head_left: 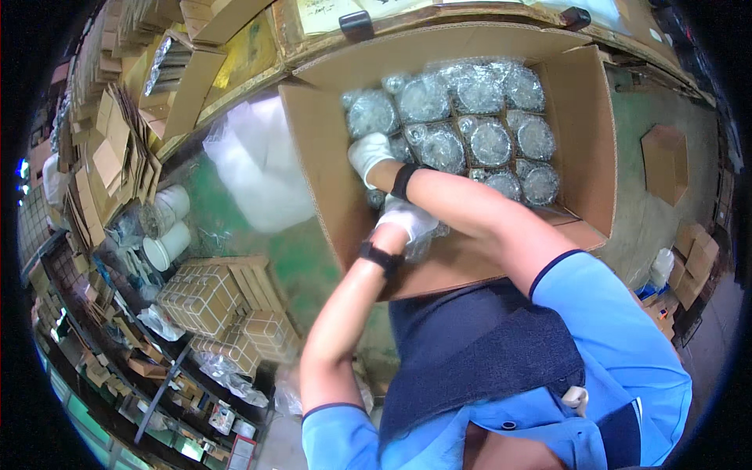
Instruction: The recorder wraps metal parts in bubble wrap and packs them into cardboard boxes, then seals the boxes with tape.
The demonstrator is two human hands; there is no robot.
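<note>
A large open cardboard box (580,133) in front of me holds several round, clear-plastic-wrapped items (489,143) in rows. My right hand (371,157), in a white glove, reaches across to the box's left side. It is down among the wrapped items, just nearer than the one in the far left corner (371,113); its fingertips are hidden. Below the right wrist is my left hand (409,219), also white-gloved, in the near left part of the box. Its fingers are mostly covered by the right arm, and clear plastic (419,247) shows beside it. Whether either hand grips an item cannot be made out.
A white plastic bag (262,168) lies left of the box. Flattened cardboard (121,149), white buckets (168,244) and strapped cartons (202,296) stand farther left. A worktable edge (462,12) runs behind the box. To the right, a cardboard piece (664,163) lies on the green floor.
</note>
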